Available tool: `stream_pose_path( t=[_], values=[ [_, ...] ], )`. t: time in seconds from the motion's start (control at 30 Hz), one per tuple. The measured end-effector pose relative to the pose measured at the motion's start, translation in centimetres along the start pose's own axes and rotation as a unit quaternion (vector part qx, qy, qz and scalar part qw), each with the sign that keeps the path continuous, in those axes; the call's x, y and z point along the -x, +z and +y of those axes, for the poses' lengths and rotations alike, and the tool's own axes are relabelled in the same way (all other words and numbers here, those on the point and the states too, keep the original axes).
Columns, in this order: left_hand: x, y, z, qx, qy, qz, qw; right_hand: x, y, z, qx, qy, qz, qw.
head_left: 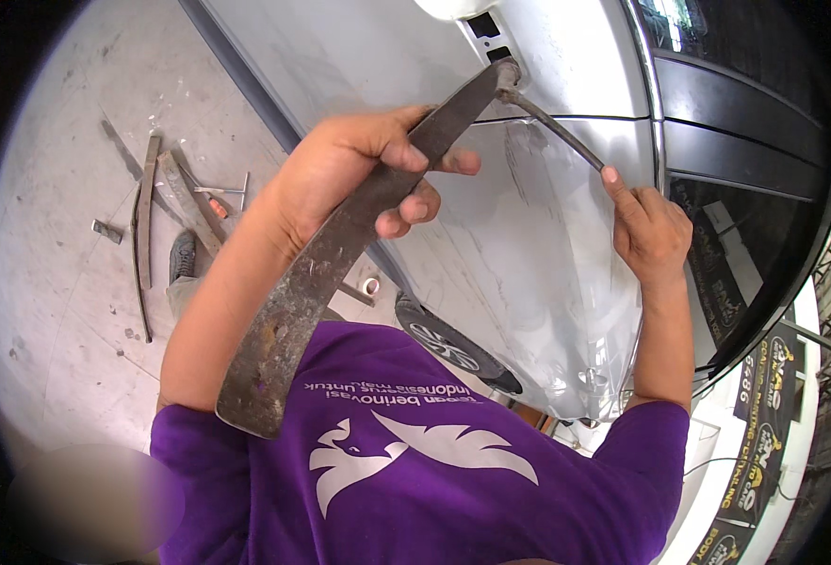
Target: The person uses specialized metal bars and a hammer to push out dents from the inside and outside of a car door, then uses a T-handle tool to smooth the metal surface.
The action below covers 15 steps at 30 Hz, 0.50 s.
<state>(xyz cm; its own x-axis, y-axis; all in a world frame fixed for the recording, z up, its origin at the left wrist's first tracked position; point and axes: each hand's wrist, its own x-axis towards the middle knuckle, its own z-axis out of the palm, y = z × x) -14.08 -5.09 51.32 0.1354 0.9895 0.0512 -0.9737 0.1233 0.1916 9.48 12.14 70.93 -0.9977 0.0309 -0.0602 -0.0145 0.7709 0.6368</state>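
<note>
My left hand grips a long, flat, slightly curved dark metal bar, thumb on top and fingers curled beneath. The bar's broad, worn end hangs over my forearm and purple shirt; its narrow end points up to the silver car panel. My right hand is closed around a thin metal rod, index finger along it. The rod's far end has a rounded knob beside the bar's tip, below a rectangular opening in the panel. Whether rod and bar are joined, I cannot tell. Dark scuffs mark the panel.
On the floor at left lie several metal bars, a metal block, an orange-handled tool and a tape roll. A shoe stands among them. A wheel is below the panel; dark car windows are at right.
</note>
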Motion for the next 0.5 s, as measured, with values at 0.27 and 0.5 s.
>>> stream_pose_path(
  t=[0.27, 0.5],
  values=[
    [-0.1, -1.0, -0.8, 0.082, 0.001, -0.041, 0.996, -1.5, 0.2, 0.4, 0.051, 0.004, -0.010, 0.999],
    [0.3, 1.1, 0.5, 0.068, -0.014, 0.035, 0.997, -1.7, 1.0, 0.2, 0.054, 0.001, -0.019, 0.998]
  ],
)
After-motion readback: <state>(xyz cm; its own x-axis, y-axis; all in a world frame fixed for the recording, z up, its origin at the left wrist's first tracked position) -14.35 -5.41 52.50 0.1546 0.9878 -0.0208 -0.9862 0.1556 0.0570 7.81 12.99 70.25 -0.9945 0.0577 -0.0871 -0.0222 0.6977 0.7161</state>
